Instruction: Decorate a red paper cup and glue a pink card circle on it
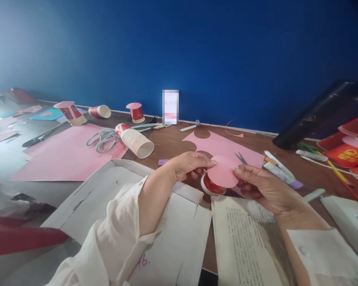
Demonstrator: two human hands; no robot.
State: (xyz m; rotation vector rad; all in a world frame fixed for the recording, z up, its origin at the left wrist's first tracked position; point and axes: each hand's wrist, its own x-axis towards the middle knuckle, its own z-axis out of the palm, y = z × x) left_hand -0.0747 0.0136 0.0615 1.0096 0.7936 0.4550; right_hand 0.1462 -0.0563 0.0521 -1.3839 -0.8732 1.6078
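Note:
Between my two hands I hold a round piece of pink paper [223, 171] by its opposite edges. My left hand [191, 165] pinches the left edge between thumb and fingers. Thumb and fingers of my right hand [255, 182] grip the right edge. Just below the paper is a red paper cup [210, 186], its white rim toward me and its far part covered by the paper. Scissor blades [241, 158] stick out beyond my right hand, their handles hidden. Behind lies a pink sheet [232, 147] with round pieces cut from its edge.
A stack of paper cups [135, 141] lies by the pale-handled scissors [103, 139] on a large pink sheet [62, 159]. Two cups topped with pink discs [134, 106] stand along the wall. Markers [280, 165] and a black cylinder [319, 115] are at right. A printed booklet [241, 242] lies in front.

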